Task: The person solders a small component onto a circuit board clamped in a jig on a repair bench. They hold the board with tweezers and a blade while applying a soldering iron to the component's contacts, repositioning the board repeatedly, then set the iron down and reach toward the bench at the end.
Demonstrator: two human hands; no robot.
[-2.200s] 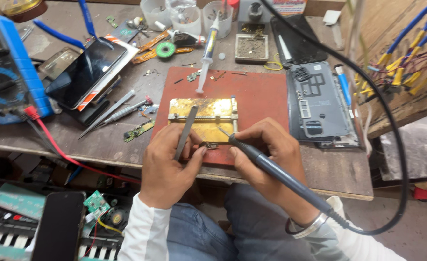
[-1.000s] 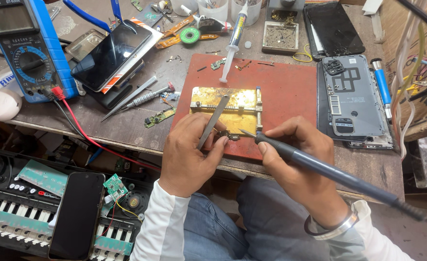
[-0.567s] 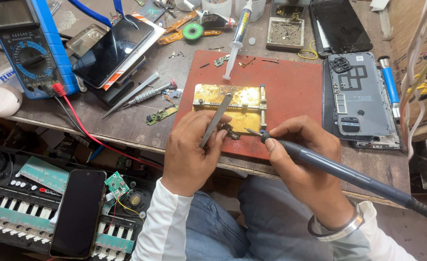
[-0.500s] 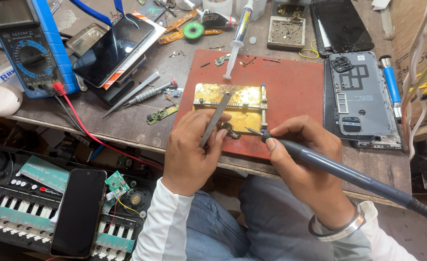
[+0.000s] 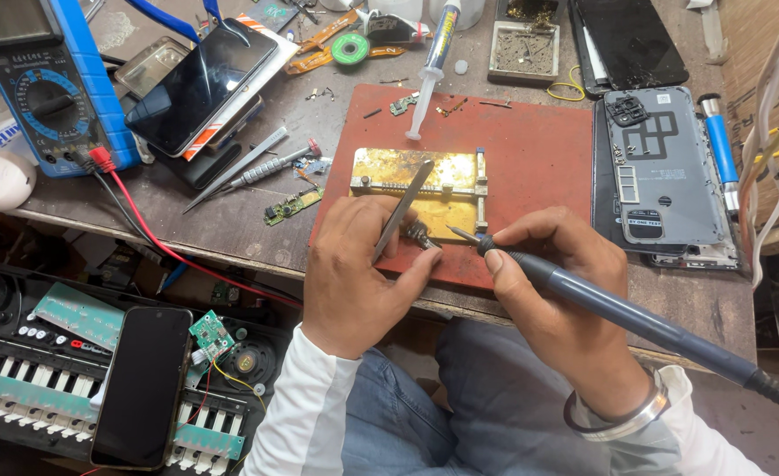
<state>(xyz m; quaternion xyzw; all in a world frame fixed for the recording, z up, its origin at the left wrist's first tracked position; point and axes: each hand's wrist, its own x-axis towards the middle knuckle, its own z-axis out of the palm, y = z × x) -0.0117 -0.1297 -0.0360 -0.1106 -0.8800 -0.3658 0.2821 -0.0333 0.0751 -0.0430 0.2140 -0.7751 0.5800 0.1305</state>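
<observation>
Right now the work looks to be at the soldering step itself: the left hand point(image 5: 354, 273) is closed around a pair of metal tweezers point(image 5: 403, 210), whose tips press down on a small component point(image 5: 421, 236) at the near edge of the brass-coloured board holder point(image 5: 418, 181), while the right hand point(image 5: 552, 282) is clamped pen-fashion on a grey soldering iron point(image 5: 619, 308), its fine tip point(image 5: 454, 232) just beside that component and not clearly touching it. The holder sits on a red mat point(image 5: 530, 159) in the middle of the surface point(image 5: 257, 238), with a flux syringe point(image 5: 429, 66) lying above it, an opened phone point(image 5: 663, 172) to the right and a blue multimeter point(image 5: 50, 88) at far left. By my judgement, the next move calls for a steady tip brought onto the joint while the tweezers keep the part from shifting; whether solder already sits there is too small to tell.
</observation>
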